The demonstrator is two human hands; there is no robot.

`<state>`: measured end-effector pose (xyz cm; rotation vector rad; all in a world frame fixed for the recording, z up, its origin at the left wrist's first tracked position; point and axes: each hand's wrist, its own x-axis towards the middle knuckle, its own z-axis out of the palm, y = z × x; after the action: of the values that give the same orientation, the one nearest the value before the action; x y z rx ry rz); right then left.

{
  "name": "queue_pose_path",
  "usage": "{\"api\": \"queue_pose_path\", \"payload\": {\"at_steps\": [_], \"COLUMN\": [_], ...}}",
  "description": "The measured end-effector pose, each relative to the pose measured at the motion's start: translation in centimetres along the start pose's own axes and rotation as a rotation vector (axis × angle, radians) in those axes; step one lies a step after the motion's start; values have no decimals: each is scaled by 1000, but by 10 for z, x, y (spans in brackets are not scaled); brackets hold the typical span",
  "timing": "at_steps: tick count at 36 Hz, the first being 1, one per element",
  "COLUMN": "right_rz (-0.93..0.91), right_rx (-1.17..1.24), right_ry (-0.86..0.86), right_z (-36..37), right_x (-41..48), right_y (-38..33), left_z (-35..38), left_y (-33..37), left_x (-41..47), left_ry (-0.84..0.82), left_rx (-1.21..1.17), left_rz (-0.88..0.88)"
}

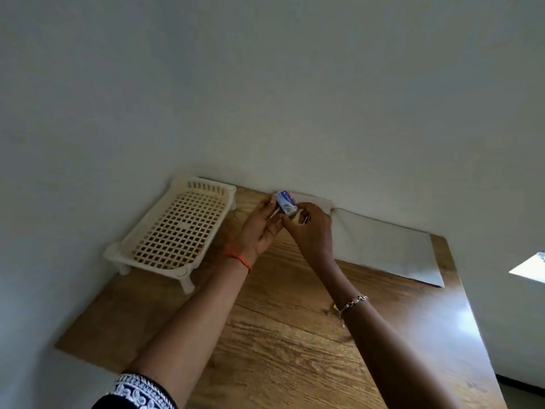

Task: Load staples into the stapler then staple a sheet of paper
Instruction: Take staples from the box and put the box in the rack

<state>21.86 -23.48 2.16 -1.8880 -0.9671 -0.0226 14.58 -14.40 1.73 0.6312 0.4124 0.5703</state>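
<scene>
A small blue and white staple box (285, 202) is held up above the far part of the wooden table (295, 335). My left hand (261, 228) grips the box from the left and below. My right hand (312, 231) pinches its right end with thumb and fingers, and something small and dark (306, 219) shows between those fingers; I cannot tell what it is. A white sheet of paper (383, 246) lies flat at the table's far right, against the wall. No stapler is visible.
A cream plastic lattice tray on short legs (177, 231) stands at the table's far left by the wall. The wall runs along the table's far and left sides. The table's right edge drops off near a bright patch (530, 267).
</scene>
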Motion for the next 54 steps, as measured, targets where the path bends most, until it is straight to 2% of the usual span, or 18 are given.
{"api": "queue_pose_path", "payload": {"at_steps": [3,7,8,10,13,18,24,27,31,35,40,44,47,51,54], "right_rz": [-44,-11,-2,11,53,42,-115,-208,-282,-292,-238,-169,-114,-9,144], "right_rx": [28,72,76,78,61,24,-337,-492,-496,-502,-449,-202,36,220,300], "right_ry": [-37,-142,-181,-276,-399,-550,-666,-716,-724,-735,-726,-655,-569,-511,-485], "right_z": [25,65,75,95,122,154,178,187,189,189,182,160,132,85,47], "right_x": [4,11,12,12,12,7,1,-4,-7,-8,-1,4,7,9,8], "right_y": [-9,-23,-26,-31,-38,-48,-61,-62,-62,-62,-56,-51,-43,-27,-4], "left_z": [-19,-51,-60,-75,-94,-121,-145,-149,-153,-157,-149,-128,-104,-63,-32], "left_y": [24,58,66,79,99,117,132,135,131,128,126,118,104,73,41], "left_x": [-4,-13,-17,-25,-32,-41,-51,-53,-55,-53,-44,-31,-18,-1,7], "left_ry": [122,264,294,345,498,636,674,687,694,700,815,782,714,535,367], "left_rx": [86,187,243,526,644,886,1286,1362,1417,1419,1403,1505,1481,1444,1424], "left_rz": [45,49,55,130,172,247,227,166,118,95,60,191,302,398,356]}}
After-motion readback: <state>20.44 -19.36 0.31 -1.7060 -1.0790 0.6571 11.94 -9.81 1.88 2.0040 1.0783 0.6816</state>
